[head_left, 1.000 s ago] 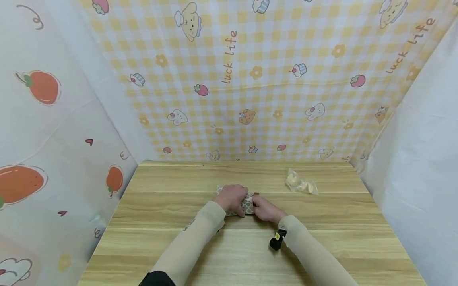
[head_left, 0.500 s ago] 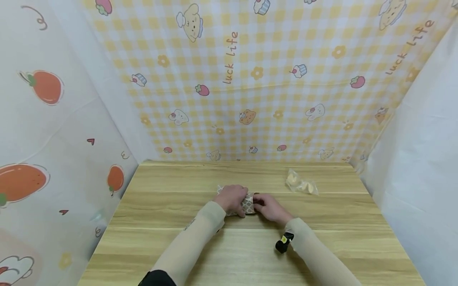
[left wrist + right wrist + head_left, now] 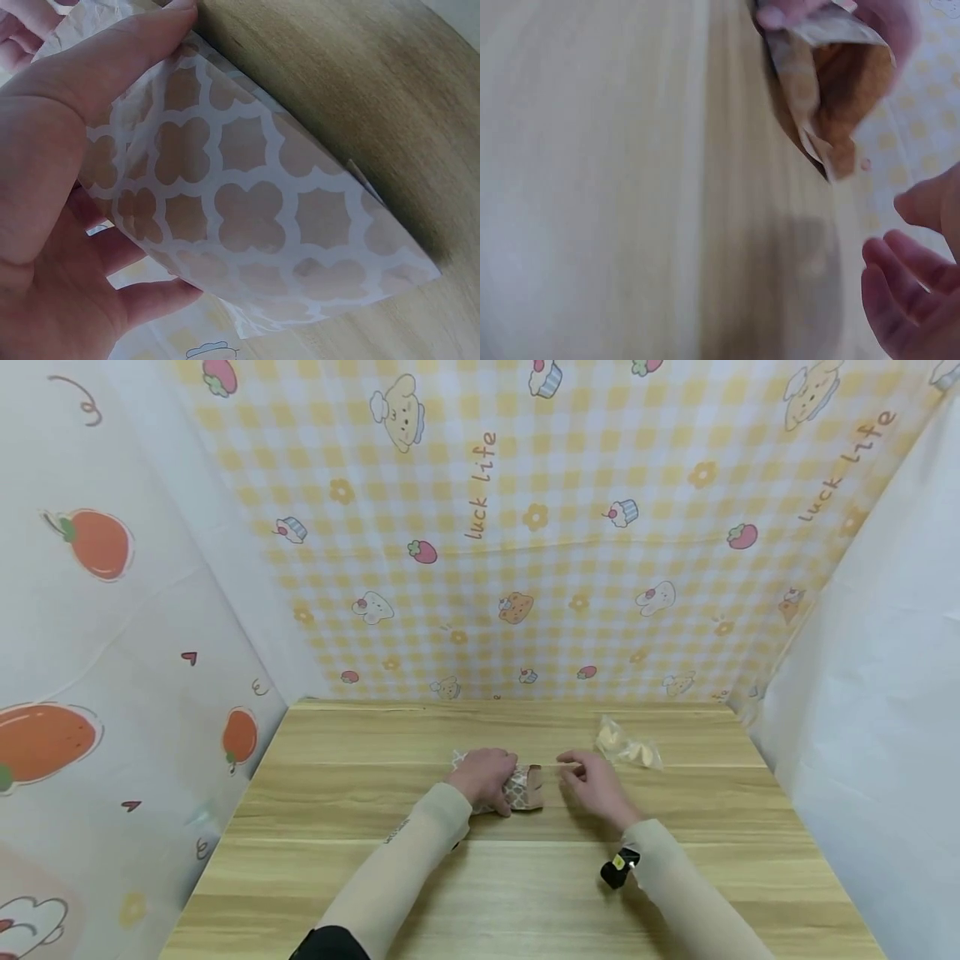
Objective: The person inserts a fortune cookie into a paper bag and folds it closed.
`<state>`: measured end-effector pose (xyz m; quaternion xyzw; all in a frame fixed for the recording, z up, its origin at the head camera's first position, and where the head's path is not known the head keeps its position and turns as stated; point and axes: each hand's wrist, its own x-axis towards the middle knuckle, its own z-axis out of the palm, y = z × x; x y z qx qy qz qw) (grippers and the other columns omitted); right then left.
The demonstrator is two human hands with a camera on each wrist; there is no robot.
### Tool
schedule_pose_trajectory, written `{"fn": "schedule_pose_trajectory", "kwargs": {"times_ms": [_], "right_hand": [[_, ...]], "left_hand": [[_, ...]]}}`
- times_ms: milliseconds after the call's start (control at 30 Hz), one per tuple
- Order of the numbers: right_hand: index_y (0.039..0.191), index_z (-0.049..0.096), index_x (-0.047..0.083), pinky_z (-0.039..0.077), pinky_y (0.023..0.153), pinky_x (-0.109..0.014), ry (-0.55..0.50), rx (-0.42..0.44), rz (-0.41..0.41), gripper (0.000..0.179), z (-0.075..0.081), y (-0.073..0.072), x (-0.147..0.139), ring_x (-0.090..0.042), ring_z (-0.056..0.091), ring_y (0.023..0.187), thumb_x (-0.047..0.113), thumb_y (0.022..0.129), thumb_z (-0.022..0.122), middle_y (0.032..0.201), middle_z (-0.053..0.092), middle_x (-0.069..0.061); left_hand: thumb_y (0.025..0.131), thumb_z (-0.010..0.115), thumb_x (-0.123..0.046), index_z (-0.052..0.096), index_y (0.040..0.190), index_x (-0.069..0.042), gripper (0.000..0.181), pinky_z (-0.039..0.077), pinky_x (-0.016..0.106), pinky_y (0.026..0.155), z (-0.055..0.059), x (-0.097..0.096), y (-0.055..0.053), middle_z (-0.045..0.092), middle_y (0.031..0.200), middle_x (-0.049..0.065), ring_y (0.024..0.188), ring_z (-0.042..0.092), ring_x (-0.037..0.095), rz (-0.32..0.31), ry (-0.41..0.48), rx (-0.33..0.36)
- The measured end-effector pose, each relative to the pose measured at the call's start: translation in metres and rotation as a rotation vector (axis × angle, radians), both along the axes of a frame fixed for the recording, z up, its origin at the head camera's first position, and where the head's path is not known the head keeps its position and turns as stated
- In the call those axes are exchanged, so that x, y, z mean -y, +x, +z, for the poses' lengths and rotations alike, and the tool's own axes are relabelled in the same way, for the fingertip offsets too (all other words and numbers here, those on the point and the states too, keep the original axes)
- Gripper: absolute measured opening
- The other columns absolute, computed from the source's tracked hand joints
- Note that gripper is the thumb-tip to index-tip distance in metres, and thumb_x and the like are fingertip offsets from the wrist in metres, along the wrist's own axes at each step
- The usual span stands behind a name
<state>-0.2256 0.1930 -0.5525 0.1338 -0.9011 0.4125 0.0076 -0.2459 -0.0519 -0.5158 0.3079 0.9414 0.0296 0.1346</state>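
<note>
A brown paper bag [image 3: 519, 788] with a white quatrefoil pattern lies on its side at mid-table. My left hand [image 3: 487, 778] grips it from above, the thumb across the patterned paper [image 3: 251, 214] and the other fingers round the far side in the left wrist view. The bag's mouth [image 3: 851, 82] gapes toward the right and shows plain brown paper inside. To the right of that mouth, apart from it, my right hand [image 3: 596, 787] is held above the table with fingers loosely bent and nothing between them. Part of the bag is hidden under my left hand.
Beyond my right hand lies a clear plastic packet [image 3: 628, 745] with pale yellow pieces in it. The wooden table [image 3: 337, 735] ends at a yellow checked cloth backdrop [image 3: 480, 568], with white cloth on both sides.
My right hand has come out of the bag's mouth and moved right, away from it. The bag's opening now shows. My left hand keeps its hold in the same place.
</note>
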Motion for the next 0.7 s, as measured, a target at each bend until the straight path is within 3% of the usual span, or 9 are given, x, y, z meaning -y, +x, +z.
{"fn": "schedule_pose_trajectory", "kwargs": {"times_ms": [267,433,600,700], "right_hand": [[0.119,0.070,-0.007,0.061,0.078,-0.051,0.101,-0.162,-0.178,0.025,0.014,-0.017,-0.033,-0.036,0.073,0.088,0.008,0.101,0.063,0.112,0.072,-0.026],[0.131,0.064,-0.008,0.058,0.085,-0.057,0.146,-0.080,-0.303,0.040,0.018,-0.026,-0.053,-0.044,0.068,0.102,0.023,0.106,0.057,0.128,0.062,-0.033],[0.145,0.050,-0.012,0.047,0.101,-0.068,0.236,-0.004,-0.265,0.053,0.013,-0.035,-0.063,-0.056,0.052,0.124,0.026,0.108,0.053,0.138,0.051,-0.043],[0.146,0.049,-0.012,0.038,0.108,-0.072,0.285,0.004,-0.231,0.055,0.010,-0.038,-0.062,-0.060,0.044,0.131,0.029,0.110,0.049,0.136,0.053,-0.044]], "left_hand": [[0.072,0.097,-0.043,0.061,0.109,-0.016,0.059,0.054,0.031,0.081,-0.001,-0.001,-0.001,0.063,0.100,-0.004,0.087,0.060,0.012,0.001,-0.008,0.005],[0.072,0.098,-0.042,0.061,0.107,-0.016,0.057,0.055,0.031,0.082,-0.002,0.000,0.000,0.063,0.100,-0.004,0.088,0.060,0.013,0.006,0.006,0.008],[0.071,0.098,-0.042,0.060,0.105,-0.017,0.057,0.055,0.030,0.081,-0.002,0.000,0.000,0.063,0.099,-0.005,0.087,0.059,0.012,0.015,0.010,0.014],[0.071,0.098,-0.041,0.061,0.105,-0.017,0.056,0.055,0.030,0.081,-0.002,-0.001,0.001,0.063,0.099,-0.005,0.086,0.059,0.012,0.016,0.008,0.011]]}}
